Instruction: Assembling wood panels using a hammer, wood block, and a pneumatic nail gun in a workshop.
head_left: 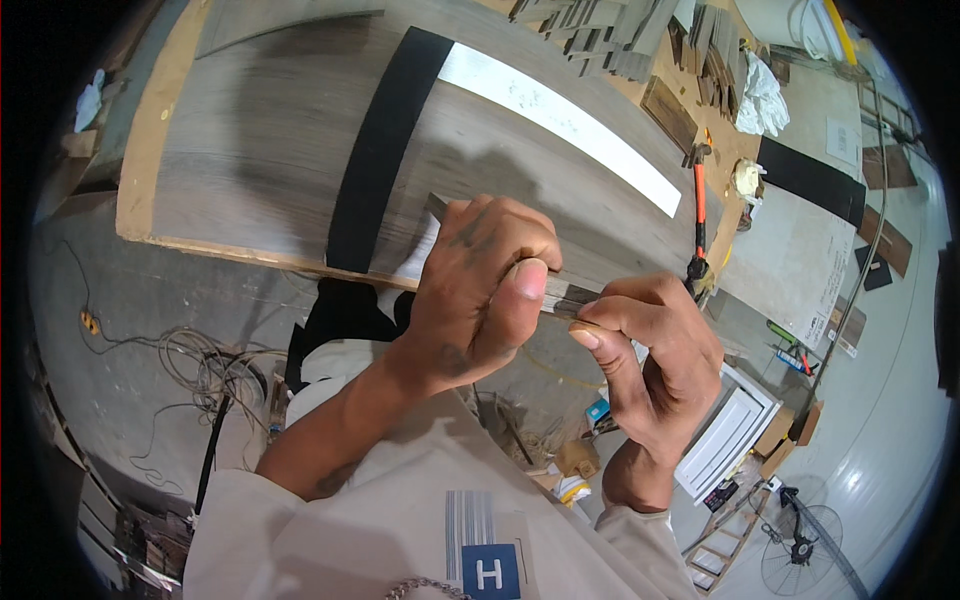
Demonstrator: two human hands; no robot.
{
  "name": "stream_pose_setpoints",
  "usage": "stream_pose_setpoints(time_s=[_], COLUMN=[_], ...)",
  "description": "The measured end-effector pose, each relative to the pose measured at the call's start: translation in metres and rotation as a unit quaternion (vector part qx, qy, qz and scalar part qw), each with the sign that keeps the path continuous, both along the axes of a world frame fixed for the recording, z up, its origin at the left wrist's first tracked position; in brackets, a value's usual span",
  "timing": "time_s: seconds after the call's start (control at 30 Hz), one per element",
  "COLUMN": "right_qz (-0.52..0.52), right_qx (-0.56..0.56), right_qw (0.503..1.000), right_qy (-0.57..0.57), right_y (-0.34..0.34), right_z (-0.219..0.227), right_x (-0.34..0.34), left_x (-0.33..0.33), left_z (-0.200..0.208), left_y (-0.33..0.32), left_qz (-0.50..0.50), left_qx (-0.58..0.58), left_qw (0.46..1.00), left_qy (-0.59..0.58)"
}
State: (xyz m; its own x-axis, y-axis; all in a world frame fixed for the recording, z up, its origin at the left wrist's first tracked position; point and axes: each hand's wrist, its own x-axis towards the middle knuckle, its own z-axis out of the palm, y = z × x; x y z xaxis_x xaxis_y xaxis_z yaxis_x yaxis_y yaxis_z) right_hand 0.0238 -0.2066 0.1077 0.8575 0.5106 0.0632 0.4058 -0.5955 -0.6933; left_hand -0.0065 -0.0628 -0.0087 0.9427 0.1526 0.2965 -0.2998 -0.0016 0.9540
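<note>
My left hand (pixel 480 285) is closed round a thin grey-brown wood-look strip (pixel 566 297), thumb laid on top. It may be several thin pieces together; I cannot tell. My right hand (pixel 655 355) pinches the strip's right end between thumb and fingers. Both hands are above the near edge of a workbench covered with a grey wood-grain panel (pixel 270 130). Across that panel lies a black band (pixel 385 150), and a long white strip (pixel 560 115) runs from its far end to the right.
A hammer with an orange handle (pixel 699 205) lies at the bench's right end. Stacked wood-look strips (pixel 610 35) and crumpled white plastic (pixel 763 98) lie beyond. Coiled cables (pixel 205 365) are on the floor at left; a fan (pixel 800 548) stands lower right.
</note>
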Motion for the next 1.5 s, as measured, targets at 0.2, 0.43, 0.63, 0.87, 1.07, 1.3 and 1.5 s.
stream_pose_setpoints(time_s=[0.2,0.43,0.63,0.87,1.07,1.3,1.5], right_qz=[-0.008,0.007,0.024,-0.221,-0.041,-0.021,-0.034], right_qx=[-0.024,-0.043,-0.079,0.058,0.053,0.056,0.078], right_qw=[1.0,0.999,0.993,0.971,0.994,0.998,0.996], right_qy=[-0.007,-0.016,-0.086,-0.07,-0.092,-0.02,-0.01], right_y=[0.001,0.004,0.006,-0.007,-0.01,-0.008,-0.005], right_z=[-0.002,0.001,-0.005,-0.029,-0.01,-0.018,-0.02], right_x=[-0.001,0.0,-0.001,0.012,-0.003,-0.003,-0.002], left_x=[-0.001,-0.002,0.003,-0.003,0.008,0.004,0.004], left_z=[0.002,0.003,0.004,0.003,0.005,0.0,0.002], left_y=[0.001,-0.001,-0.001,-0.008,-0.003,-0.006,-0.003], left_qz=[-0.003,-0.007,0.004,0.011,-0.001,0.019,0.002], left_qx=[-0.005,-0.007,-0.002,0.004,0.011,-0.038,0.008], left_qw=[1.0,1.0,1.0,1.0,1.0,0.999,1.0], left_qy=[0.003,0.014,0.016,0.008,0.021,0.012,0.011])
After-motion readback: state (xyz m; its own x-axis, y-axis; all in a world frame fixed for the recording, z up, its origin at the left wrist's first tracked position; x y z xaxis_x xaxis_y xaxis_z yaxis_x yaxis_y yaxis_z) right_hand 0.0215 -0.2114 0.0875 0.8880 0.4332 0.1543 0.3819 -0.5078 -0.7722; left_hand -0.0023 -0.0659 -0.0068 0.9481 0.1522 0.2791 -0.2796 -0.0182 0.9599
